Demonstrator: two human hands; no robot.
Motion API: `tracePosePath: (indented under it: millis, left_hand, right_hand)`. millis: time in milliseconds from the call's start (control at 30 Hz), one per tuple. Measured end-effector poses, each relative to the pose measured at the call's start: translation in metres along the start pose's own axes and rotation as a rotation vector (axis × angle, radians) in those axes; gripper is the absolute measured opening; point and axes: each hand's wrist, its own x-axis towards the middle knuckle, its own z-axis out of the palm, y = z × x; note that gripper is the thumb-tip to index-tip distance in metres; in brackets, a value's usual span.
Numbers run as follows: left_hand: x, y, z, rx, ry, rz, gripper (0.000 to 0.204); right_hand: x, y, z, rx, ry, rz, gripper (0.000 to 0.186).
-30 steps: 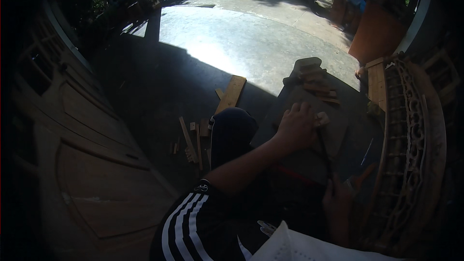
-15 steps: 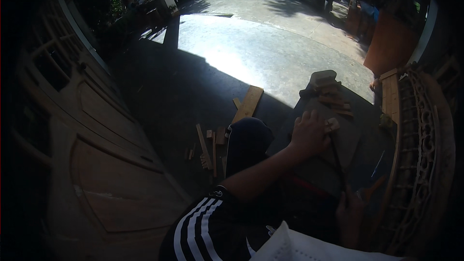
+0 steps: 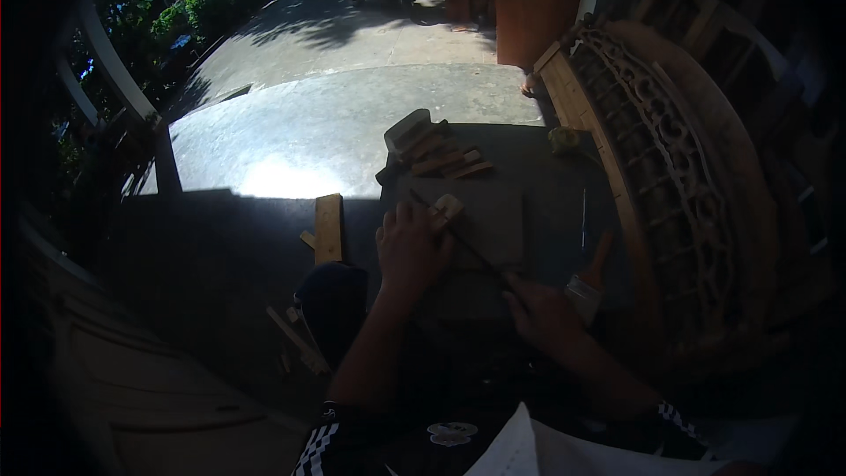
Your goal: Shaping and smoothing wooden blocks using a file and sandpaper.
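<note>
Left hand (image 3: 412, 251) pins a small pale wood block (image 3: 446, 209) on the flat slab (image 3: 493, 225); right hand (image 3: 542, 313) grips a thin dark tool (image 3: 458, 238), its tip lost in shadow.

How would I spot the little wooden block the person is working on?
Find the big carved openwork wooden panel on the right, then the flat grey slab beside it. The small pale wooden block lies there under the left hand, apart from the scrap pile beyond, with a thin dark tool crossing it.
</note>
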Motion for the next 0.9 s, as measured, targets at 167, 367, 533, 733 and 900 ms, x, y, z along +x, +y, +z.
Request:
tracePosePath:
  millis: [167,367,533,733,900]
  left_hand:
    - [0.002,0.006,0.004,-0.052,0.048,0.012,0.044]
    - [0.002,0.004,0.006,-0.155,0.105,0.098,0.043]
    - [0.006,0.003,0.001,-0.163,0.116,0.07,0.041]
    - [0.003,0.008,0.005,-0.22,0.054,0.108,0.043]
    - [0.002,0.007,0.007,-0.215,0.024,0.097,0.043]
  right_hand:
    - [-0.015,-0.004,-0.013,-0.119,0.019,0.103,0.043]
    - [-0.015,-0.001,-0.001,-0.061,0.127,0.086,0.041]
    - [0.003,0.001,0.011,-0.065,0.198,0.0,0.034]
    - [0.015,-0.011,0.029,-0.093,0.166,0.018,0.033]
    - [0.015,-0.002,0.031,-0.057,0.215,-0.023,0.03]
